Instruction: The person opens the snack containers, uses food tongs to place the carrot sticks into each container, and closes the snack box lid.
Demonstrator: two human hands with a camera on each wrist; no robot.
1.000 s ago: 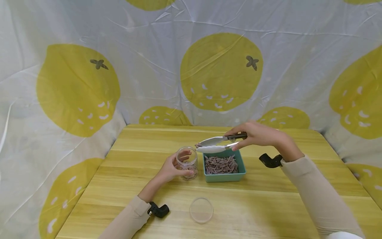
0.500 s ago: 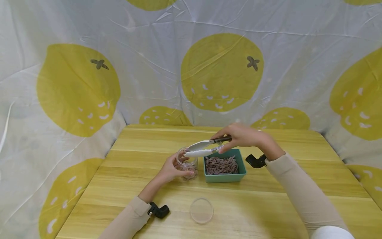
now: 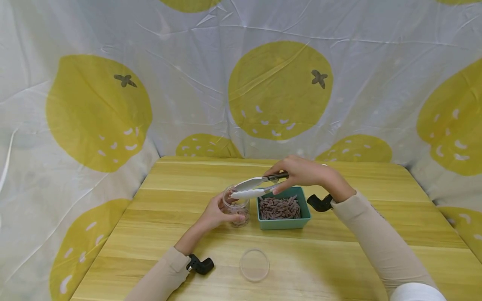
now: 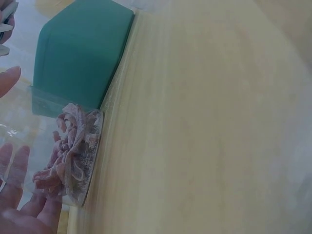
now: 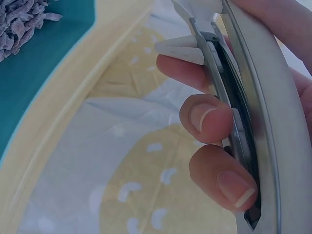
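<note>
My left hand (image 3: 214,214) holds a clear jar (image 3: 241,204) upright on the table, thumb on the near side and fingers behind. Pale brownish-purple dried strips (image 4: 73,151) lie in the bottom of the jar in the left wrist view. My right hand (image 3: 303,172) grips a pair of metal tongs (image 3: 250,194) by its dark handles. The tongs' tips are at the jar's mouth; whether they hold a strip is hard to see. In the right wrist view, fingers (image 5: 207,117) curl round the tongs' handle. A teal tub (image 3: 285,225) of similar strips (image 3: 279,208) stands right of the jar.
A round clear lid (image 3: 255,276) lies flat on the wooden table (image 3: 320,267), in front of the jar and tub. A lemon-print cloth (image 3: 180,83) hangs behind the table and along its sides.
My right hand has moved left with the tongs, from above the tub's left edge to the jar's mouth. A strip showed at the tongs' tips earlier. My left hand and the jar have stayed put.
</note>
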